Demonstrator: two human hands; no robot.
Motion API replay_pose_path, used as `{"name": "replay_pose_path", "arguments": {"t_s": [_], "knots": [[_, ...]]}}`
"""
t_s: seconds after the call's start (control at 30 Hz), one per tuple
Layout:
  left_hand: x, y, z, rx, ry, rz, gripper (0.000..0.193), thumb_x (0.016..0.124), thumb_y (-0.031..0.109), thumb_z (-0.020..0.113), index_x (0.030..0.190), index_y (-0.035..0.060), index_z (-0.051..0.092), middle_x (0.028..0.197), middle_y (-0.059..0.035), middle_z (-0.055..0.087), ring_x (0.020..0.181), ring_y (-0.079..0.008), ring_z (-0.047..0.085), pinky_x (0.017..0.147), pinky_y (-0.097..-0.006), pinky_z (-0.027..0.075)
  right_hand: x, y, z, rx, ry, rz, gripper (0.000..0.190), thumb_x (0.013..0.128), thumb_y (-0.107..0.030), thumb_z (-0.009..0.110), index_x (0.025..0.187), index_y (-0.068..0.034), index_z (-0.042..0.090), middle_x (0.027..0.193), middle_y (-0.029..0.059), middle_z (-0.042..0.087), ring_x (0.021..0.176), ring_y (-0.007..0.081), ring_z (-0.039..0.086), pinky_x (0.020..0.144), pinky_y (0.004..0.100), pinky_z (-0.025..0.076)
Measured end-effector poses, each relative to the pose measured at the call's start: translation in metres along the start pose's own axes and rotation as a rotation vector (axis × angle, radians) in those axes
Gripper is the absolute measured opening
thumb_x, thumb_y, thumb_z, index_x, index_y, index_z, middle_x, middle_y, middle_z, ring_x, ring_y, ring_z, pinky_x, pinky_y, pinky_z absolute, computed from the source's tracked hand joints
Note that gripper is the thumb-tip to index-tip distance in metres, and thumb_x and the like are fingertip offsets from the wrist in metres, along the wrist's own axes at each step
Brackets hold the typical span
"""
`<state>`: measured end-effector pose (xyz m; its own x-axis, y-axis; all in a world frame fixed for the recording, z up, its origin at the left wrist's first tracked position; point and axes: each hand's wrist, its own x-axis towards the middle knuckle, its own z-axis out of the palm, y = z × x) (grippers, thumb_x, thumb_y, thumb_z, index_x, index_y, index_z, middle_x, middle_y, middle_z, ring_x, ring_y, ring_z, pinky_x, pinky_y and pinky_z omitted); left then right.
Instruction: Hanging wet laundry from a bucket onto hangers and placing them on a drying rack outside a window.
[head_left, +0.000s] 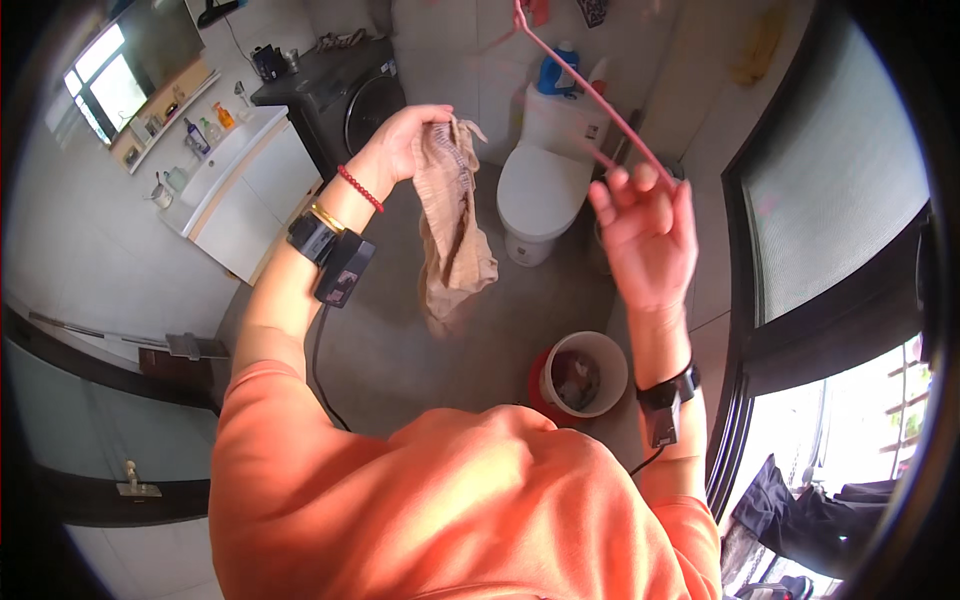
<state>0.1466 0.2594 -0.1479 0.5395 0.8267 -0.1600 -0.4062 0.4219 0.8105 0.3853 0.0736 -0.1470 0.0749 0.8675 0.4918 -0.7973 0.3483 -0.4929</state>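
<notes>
My left hand (406, 142) is raised at the centre left, its fingers closed on the top of a beige cloth garment (452, 225). The garment hangs down above the floor, with a gathered, patterned strip near its top. Over at the right, my right hand (646, 217) is raised palm up with the fingers curled. A thin pink rod (600, 100) slants from the top edge down to its fingertips, and the fingers are slightly blurred. A bucket (585, 373) holding wet-looking cloth stands on the floor below, between my arms.
A white toilet (541, 193) with a blue detergent bottle (559, 69) on its tank stands ahead. The washbasin cabinet (259, 195) and a dark washing machine (330, 94) are at the left. A dark-framed door or window panel (832, 180) borders the right, with dark clothes (817, 517) hanging below.
</notes>
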Motion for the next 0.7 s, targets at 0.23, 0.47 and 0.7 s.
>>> {"name": "replay_pose_path", "arguments": {"t_s": [0.23,0.47,0.7], "knots": [[0.004,-0.009,0.015,-0.030,-0.174,-0.067,0.037,0.083,0.036,0.055,0.100,0.0027,0.056,0.084,-0.0068,0.060,0.079,-0.0201,0.058,0.073,-0.0359,0.048,-0.061,0.058,-0.038,0.120,-0.069,0.226,0.046,0.088,-0.028,0.045,0.047,-0.013,0.029,0.068,0.0029,0.041,0.076,0.0177,0.041,0.082,0.0360,0.037],[0.008,-0.024,0.029,-0.067,-0.005,0.197,0.009,0.083,0.014,0.055,0.086,0.0071,0.060,0.082,-0.0041,0.060,0.077,-0.0182,0.057,0.073,-0.0348,0.048,-0.056,0.041,-0.071,-0.945,-0.017,0.424,0.020,0.078,-0.017,0.054,0.066,-0.001,0.057,0.095,0.0130,0.059,0.091,0.0213,0.052,0.082,0.0315,0.038],[-0.009,-0.050,0.082,0.109,-0.170,0.254,0.011,0.083,0.011,0.055,0.089,0.0024,0.053,0.080,-0.0069,0.058,0.075,-0.0180,0.059,0.068,-0.0308,0.050,0.009,0.043,-0.014,-1.481,0.044,-0.182,0.047,0.072,-0.019,0.063,0.115,-0.005,0.049,0.095,0.0150,0.060,0.090,0.0309,0.057,0.080,0.0364,0.043]]}}
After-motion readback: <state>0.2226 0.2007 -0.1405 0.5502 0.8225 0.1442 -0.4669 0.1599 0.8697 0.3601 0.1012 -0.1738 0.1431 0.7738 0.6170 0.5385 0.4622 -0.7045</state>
